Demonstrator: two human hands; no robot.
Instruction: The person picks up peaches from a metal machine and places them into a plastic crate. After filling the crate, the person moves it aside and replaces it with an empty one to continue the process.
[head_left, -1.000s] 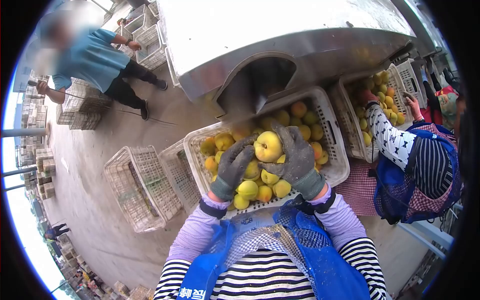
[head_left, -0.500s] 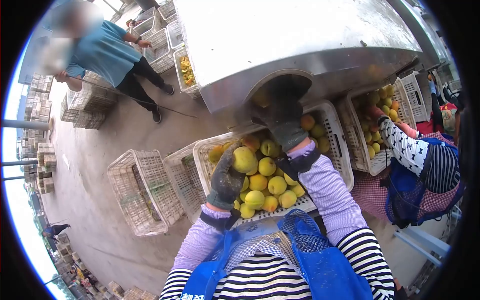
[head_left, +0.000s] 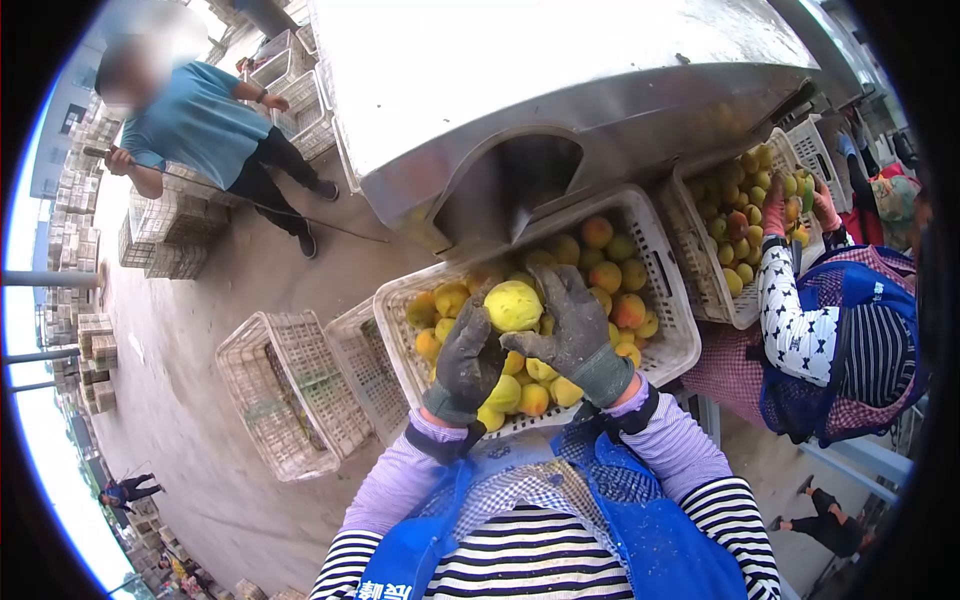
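A yellow-green peach (head_left: 514, 306) is held between my two gloved hands, above a white crate (head_left: 672, 290) full of yellow and reddish peaches. My left hand (head_left: 468, 362), in a dark dirty glove, has its fingers around the peach's left side. My right hand (head_left: 577, 325), gloved too, touches the peach's right side with its fingers and has its thumb below it. Just beyond the crate is the dark opening (head_left: 515, 185) of a metal machine (head_left: 580, 60).
Two worn crates, one (head_left: 290, 395) farther out, stand left of mine. A person in blue (head_left: 205, 120) holds a thin stick at upper left. At right a co-worker (head_left: 850, 330) handles peaches over another crate (head_left: 735, 305). Stacked crates line the far left.
My right hand has come back from the machine opening to the peach in my left hand. The co-worker's hands have moved closer together over their crate. The view has shifted slightly.
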